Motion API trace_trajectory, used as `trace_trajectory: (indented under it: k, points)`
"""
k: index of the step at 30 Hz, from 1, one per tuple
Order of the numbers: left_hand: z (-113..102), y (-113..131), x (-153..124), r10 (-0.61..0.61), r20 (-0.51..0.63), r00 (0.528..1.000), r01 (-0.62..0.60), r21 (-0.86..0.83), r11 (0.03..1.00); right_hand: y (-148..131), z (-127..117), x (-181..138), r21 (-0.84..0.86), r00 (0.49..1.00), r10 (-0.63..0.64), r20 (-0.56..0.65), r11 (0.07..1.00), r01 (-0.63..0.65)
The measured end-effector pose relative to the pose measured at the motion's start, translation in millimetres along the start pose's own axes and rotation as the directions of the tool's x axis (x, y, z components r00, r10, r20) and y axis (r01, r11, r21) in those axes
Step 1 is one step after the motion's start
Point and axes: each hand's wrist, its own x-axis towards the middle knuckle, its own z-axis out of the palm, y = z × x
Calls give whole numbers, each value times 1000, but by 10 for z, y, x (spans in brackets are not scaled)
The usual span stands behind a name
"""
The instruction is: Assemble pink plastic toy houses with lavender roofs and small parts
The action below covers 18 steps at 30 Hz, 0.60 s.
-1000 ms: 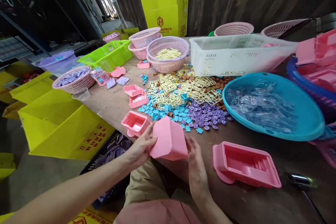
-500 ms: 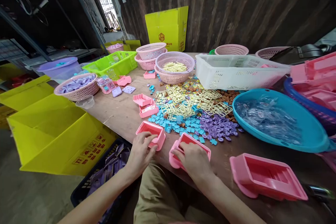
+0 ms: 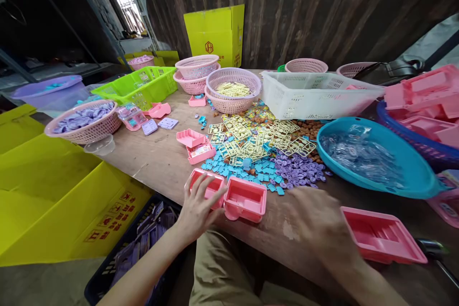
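Worktable, wooden top, near edge running just in front of the person's lap. Left hand at that edge, fingers spread and slightly bent over the left pink container, touching it; no closed grip seen. The container lies open side up by the near edge, partly hidden under the fingers.

Middle pink container just to its right, also open side up along the near edge; whether the two touch cannot be told.

Right hand badly blurred, above the near edge between the middle container and the right pink container, closer to the latter. Its finger spread cannot be told, nor whether it has hold of anything. Right container open side up, towards the table's near right corner, a metal-headed tool just beyond its right end.

Behind the containers, loose parts mid-table: blue pieces on the near side, purple spiral pieces to their right, cream moulded frames farther back. Turquoise basin towards the right edge, clear packets inside. Yellow carton off the left edge, flaps open.
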Motion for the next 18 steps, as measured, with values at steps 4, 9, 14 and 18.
trace_trajectory:
  k: [4, 9, 14, 18]
  points:
    - [119, 57, 91, 69, 69, 995, -67, -27, 997, 799, -392, -579, -294, 978, 195, 75, 941, -165]
    - [145, 11, 139, 67, 65, 996, -62, -69, 996, 959, -443, -875, -156, 976, -112, 188, 977, 143]
    - [138, 14, 127, 97, 60, 993, -93, -68, 993, 239, -36, -519, -70, 960, -78, 270, 993, 100]
    - [125, 21, 92, 84, 34, 996, -79, -130, 988, -87, 246, -319, -45, 976, -134, 172, 989, 144]
